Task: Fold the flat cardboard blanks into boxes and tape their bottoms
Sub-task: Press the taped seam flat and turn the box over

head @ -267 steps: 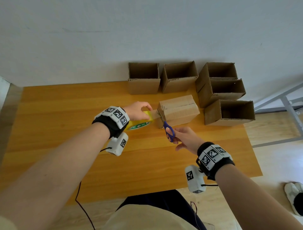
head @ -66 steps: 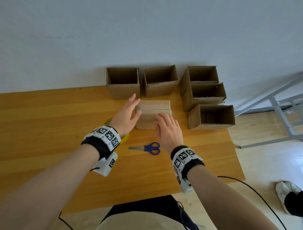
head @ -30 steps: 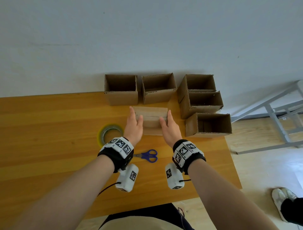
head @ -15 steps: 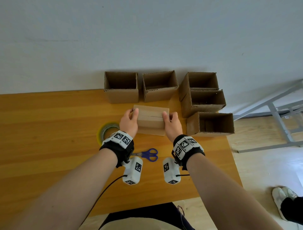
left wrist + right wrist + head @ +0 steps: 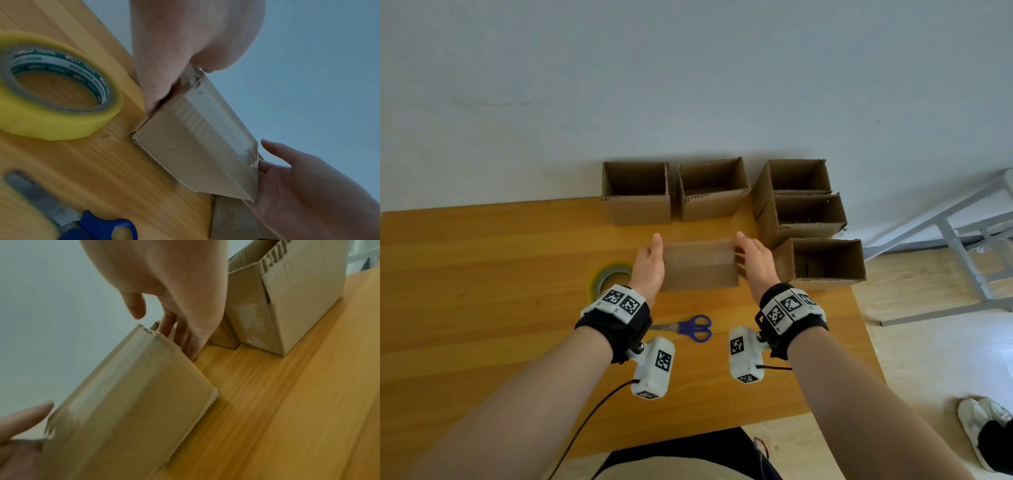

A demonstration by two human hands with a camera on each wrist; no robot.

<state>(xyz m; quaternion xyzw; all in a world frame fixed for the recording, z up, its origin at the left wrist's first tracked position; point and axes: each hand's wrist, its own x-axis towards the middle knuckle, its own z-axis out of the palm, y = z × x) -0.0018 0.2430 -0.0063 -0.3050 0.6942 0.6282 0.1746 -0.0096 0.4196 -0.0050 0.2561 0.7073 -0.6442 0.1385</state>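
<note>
Taped box (image 5: 698, 265) tilted; five open boxes (image 5: 635, 205).

Table (image 5: 482, 274): tape (image 5: 599, 277), scissors (image 5: 691, 328), apparently five boxes (image 5: 635, 209)

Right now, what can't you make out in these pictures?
Head view: the held box is motion-blurred, so its tape seam is unreadable there.
Head view: the left wrist band hides the scissors' blades; the left hand hides part of the tape roll.
Left wrist view: the scissors are blurred and cut off by the bottom edge.
No view shows the box's inside; its own walls block it.
</note>
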